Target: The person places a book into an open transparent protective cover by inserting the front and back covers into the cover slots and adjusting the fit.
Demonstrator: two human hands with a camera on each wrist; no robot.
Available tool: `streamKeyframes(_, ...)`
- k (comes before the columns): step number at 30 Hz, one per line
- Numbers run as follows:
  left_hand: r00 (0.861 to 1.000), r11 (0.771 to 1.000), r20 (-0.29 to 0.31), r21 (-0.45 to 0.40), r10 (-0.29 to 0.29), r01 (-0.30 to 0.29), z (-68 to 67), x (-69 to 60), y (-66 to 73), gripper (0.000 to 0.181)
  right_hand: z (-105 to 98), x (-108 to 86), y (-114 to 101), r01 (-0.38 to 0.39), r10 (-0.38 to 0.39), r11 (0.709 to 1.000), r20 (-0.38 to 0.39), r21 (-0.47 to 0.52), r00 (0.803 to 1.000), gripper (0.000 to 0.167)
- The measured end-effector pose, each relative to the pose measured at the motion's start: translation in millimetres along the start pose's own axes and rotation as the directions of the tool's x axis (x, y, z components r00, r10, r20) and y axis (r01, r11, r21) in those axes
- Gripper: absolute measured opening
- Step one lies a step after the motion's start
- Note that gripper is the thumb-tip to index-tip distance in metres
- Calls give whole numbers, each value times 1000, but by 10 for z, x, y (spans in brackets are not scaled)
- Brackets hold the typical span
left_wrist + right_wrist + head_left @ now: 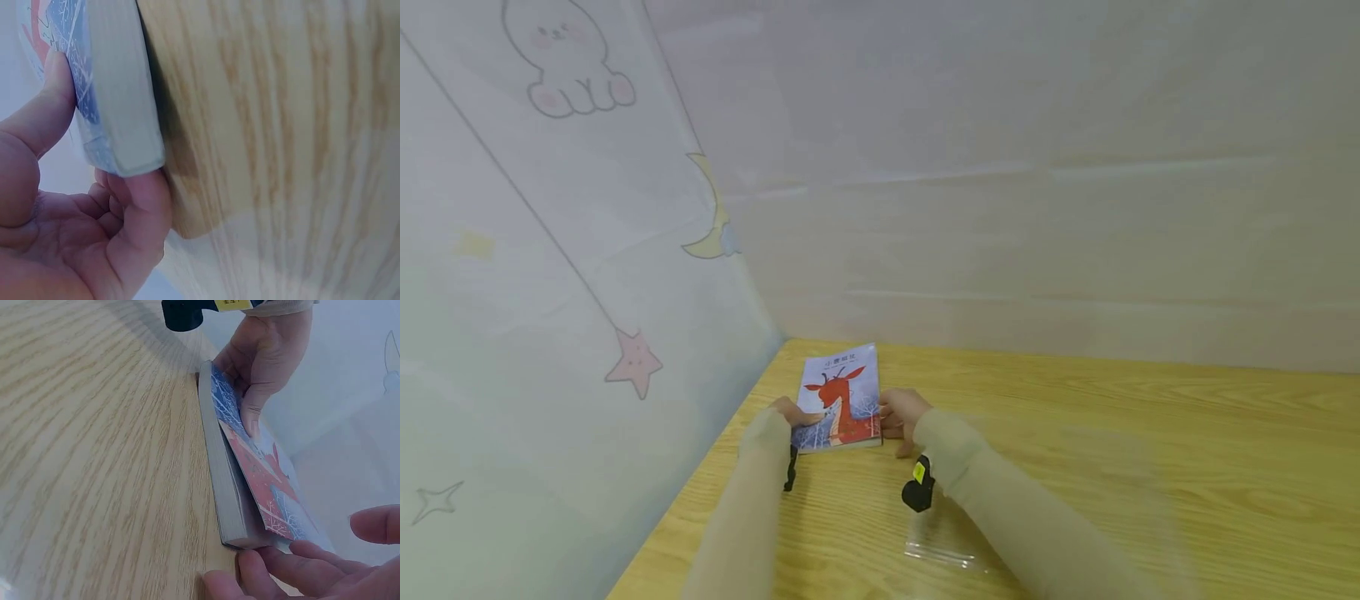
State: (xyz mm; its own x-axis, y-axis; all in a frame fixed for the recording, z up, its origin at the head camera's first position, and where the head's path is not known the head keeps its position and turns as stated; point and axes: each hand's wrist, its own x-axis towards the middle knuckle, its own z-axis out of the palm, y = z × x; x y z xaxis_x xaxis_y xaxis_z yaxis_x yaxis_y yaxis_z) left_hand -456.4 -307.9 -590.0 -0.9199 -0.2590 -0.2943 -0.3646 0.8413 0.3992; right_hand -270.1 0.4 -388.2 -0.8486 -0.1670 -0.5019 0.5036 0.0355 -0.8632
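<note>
Head: thick blue paperback book with printed red deer lay on yellow wood-grain worktop, far left; only here, clear plastic piece showed. Left wrist: left hand pinched book, thumb on front cover. Right wrist: right hand, fingers loose, touched corner; only here cover gaped. Judged: left grip done, right not.

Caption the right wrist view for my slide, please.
Book between left grip and right grip, its illustrated cover slightly parted from the pages, left thumb on top.
</note>
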Motion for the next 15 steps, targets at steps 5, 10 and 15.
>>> streamKeyframes(5,1000,1000,-4,11,29,-29,-52,-207,82,123,-23,-1,10,-3,3,1000,-12,0,1000,45)
streamKeyframes(10,999,997,13,-70,38,-37,-233,-563,273,116,-51,31,31,-28,31,998,-47,58,998,44)
streamKeyframes(15,998,991,36,-129,41,-36,-435,-881,373,112,-24,126,43,-61,67,994,-66,86,996,45)
